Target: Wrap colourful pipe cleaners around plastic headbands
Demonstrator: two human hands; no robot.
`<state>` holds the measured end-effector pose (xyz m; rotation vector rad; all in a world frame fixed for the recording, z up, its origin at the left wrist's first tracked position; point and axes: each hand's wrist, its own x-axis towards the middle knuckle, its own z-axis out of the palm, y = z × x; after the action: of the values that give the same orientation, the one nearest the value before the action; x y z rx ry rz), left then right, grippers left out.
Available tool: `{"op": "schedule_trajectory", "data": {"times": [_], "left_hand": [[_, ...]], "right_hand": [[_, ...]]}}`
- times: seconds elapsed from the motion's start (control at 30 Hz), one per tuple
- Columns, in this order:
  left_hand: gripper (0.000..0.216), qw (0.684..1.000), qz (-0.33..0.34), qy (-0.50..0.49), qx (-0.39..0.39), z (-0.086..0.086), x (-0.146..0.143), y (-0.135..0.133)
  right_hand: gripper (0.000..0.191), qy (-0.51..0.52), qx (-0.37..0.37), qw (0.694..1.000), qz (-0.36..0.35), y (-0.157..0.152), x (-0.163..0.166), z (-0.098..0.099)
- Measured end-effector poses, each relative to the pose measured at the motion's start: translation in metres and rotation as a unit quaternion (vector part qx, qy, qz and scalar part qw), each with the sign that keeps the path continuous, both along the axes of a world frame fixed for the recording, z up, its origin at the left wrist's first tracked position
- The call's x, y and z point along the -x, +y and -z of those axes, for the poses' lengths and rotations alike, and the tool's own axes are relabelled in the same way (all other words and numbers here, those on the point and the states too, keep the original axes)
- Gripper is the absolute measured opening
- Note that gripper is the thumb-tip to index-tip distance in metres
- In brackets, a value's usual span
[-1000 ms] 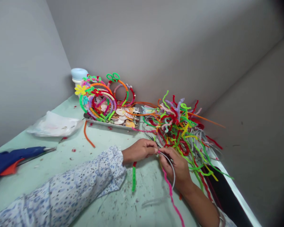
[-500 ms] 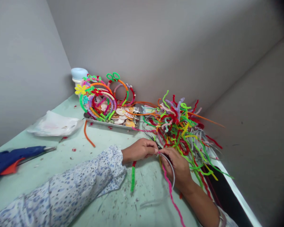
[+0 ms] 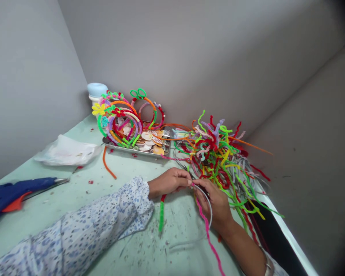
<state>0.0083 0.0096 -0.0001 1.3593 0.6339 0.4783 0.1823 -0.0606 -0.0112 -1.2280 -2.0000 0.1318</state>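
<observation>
**Near edge, your hands.** Your left hand (image 3: 169,182) pinches the top end of the long pink fuzzy pipe cleaner (image 3: 208,234) against the thin grey curved wire band (image 3: 210,207). Your right hand (image 3: 217,207) is closed round that band and pinches at the same spot. The pink tail trails toward you over the pale green worktop (image 3: 74,199).

**Risk.** The pinch is small, so if either hand eases, the pink end would likely slip off the smooth wire.

**Just left of your hands.** A short green pipe-cleaner piece with a red tip (image 3: 161,214) lies flat.

**Right edge.** A loose multicoloured tangle of pipe cleaners (image 3: 218,153) touches your right hand. Its strands could snag the band, and those overhanging the edge could drop.

**Left edge.** A blue glue gun with an orange trigger (image 3: 14,189). You cannot tell whether it is hot, so mind your sleeve.

**Farther.**
- A crumpled clear plastic bag (image 3: 66,151).
- A single orange pipe cleaner (image 3: 106,165).
- A flat metal tray (image 3: 132,150) holding wrapped colourful headbands (image 3: 120,119).
- A pale blue lidded jar (image 3: 96,91) in the far corner.

**Writing.** No brand, label or lettering can be read.
</observation>
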Motion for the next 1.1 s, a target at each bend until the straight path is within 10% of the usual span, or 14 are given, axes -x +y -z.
{"op": "schedule_trajectory", "data": {"times": [1.1], "left_hand": [[0.024,0.996,0.008,0.009,-0.091,-0.0003,-0.0003,-0.0026]], "right_hand": [[0.014,-0.039,-0.009,0.999,0.012,0.001,-0.0019,0.0033]]}}
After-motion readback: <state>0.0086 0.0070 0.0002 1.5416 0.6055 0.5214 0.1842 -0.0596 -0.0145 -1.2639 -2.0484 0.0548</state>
